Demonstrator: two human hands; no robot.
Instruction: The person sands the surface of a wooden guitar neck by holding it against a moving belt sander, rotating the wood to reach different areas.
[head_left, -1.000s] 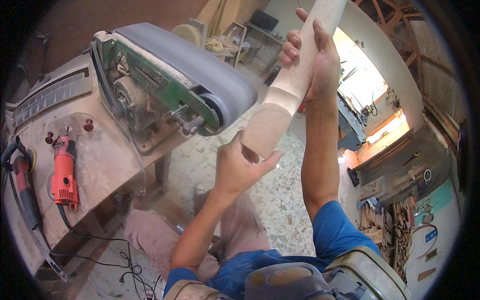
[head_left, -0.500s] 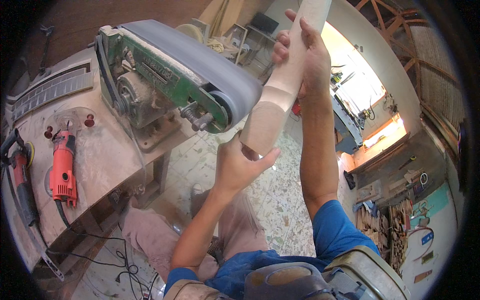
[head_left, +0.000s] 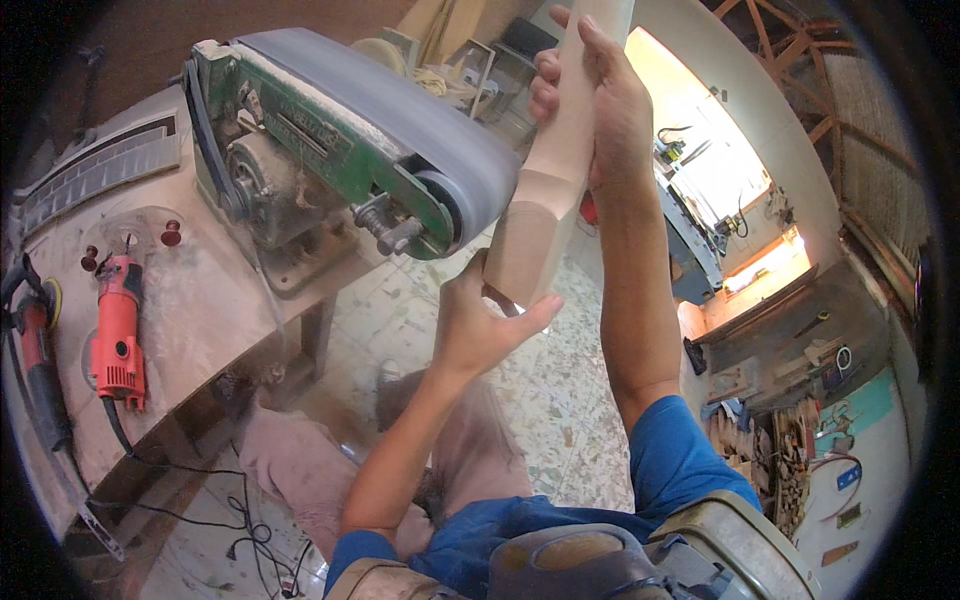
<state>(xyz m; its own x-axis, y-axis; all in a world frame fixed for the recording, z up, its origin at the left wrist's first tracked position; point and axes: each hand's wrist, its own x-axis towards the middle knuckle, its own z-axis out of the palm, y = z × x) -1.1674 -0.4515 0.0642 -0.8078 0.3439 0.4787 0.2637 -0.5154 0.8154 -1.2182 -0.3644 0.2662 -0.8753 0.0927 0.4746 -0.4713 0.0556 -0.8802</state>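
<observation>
Gripping the lower, squared end of a pale wooden leg [head_left: 545, 200], the left hand [head_left: 480, 320] cups it from beneath with fingers wrapped around the block and the thumb pointing out to the right. Above it, the right hand [head_left: 600, 100] is closed around the leg's slimmer, rounded upper part, fingers curled over the far side. The leg runs steeply upward between the two hands and out past the top of the view. Just left of the left hand's knuckles, the leg's side touches the grey belt where it curves over the end roller of a green belt sander [head_left: 350, 140]; a bolt and knob stick out of the sander's frame near the left hand. A worn, pale strip label lies along the sander's green side, its marks unclear.

Farther left of the left hand, a dusty workbench [head_left: 200, 320] carries an orange angle grinder [head_left: 118, 330] and a darker one [head_left: 35, 360] at its edge, cables hanging off the rim to the floor. Below the hands lies open speckled floor beside the person's knees. Right of the right forearm, small coloured signs hang on a distant wall above stacked wood offcuts.
</observation>
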